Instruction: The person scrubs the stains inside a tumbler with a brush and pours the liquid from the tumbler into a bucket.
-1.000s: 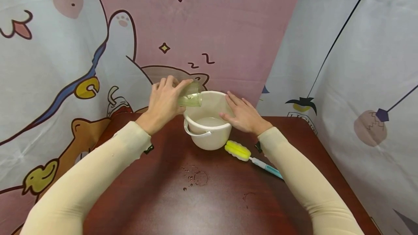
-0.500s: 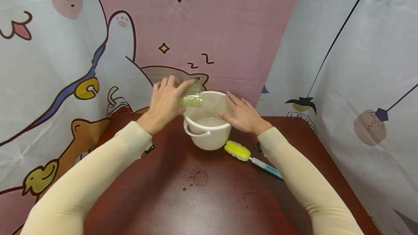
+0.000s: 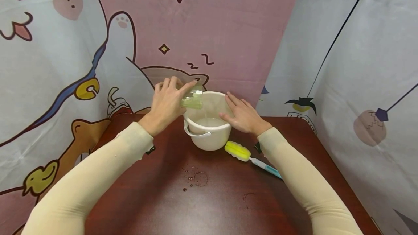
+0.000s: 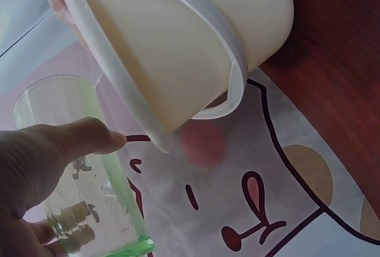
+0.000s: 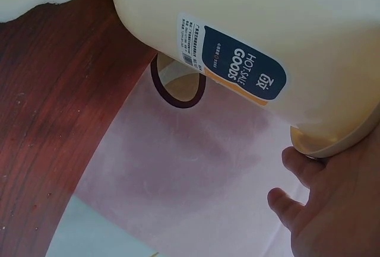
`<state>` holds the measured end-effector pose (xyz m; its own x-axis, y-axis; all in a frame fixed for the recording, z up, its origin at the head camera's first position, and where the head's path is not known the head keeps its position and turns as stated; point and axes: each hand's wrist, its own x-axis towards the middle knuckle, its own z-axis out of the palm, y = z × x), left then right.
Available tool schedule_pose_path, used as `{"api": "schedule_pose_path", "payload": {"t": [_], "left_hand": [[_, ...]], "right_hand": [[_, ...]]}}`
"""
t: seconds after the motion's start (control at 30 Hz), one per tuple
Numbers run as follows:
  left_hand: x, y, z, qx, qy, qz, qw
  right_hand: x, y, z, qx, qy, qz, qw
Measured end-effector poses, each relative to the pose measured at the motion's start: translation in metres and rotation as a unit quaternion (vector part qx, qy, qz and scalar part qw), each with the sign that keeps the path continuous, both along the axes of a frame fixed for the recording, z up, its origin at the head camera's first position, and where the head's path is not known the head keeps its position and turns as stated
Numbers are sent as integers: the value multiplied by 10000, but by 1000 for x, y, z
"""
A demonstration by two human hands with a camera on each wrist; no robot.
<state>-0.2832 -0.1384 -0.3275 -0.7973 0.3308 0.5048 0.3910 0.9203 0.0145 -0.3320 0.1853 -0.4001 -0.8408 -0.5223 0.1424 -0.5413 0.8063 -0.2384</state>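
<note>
My left hand [image 3: 168,100] grips a clear green-tinted drinking glass [image 4: 98,192], fingers and thumb round its side. The glass lies tilted with its mouth over the left rim of a cream bucket [image 3: 210,139], and a thin stream of water falls from it. Cloudy water [image 3: 210,122] covers the bucket's bottom. On the opposite side, my right hand [image 3: 245,115] rests at the bucket's rim with its fingers extended and its thumb over the opening. The right wrist view shows two spread fingertips [image 5: 285,206] outside the bucket wall.
A yellow sponge brush [image 3: 237,151] with a white and blue handle lies right of the bucket, partly under my right forearm. Water drops [image 3: 191,180] and ring marks dot the dark red table [image 3: 163,198]. The bucket's white handle [image 3: 196,133] hangs toward me. Printed cloth surrounds the table.
My left hand has shifted slightly right with the glass, whose mouth now tips lower over the bucket. The falling water shows more clearly. My right hand and the bucket stay in place.
</note>
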Motion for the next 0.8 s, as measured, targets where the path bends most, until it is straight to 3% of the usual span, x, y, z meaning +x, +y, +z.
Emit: {"api": "schedule_pose_path", "payload": {"t": [0.5, 0.8], "left_hand": [[2, 4, -7, -375, 395, -114, 9985], [4, 6, -10, -994, 885, -216, 9909]], "right_hand": [[1, -1, -1, -3, -66, -52, 10000], [-1, 1, -2, 22, 27, 9, 10000]]}}
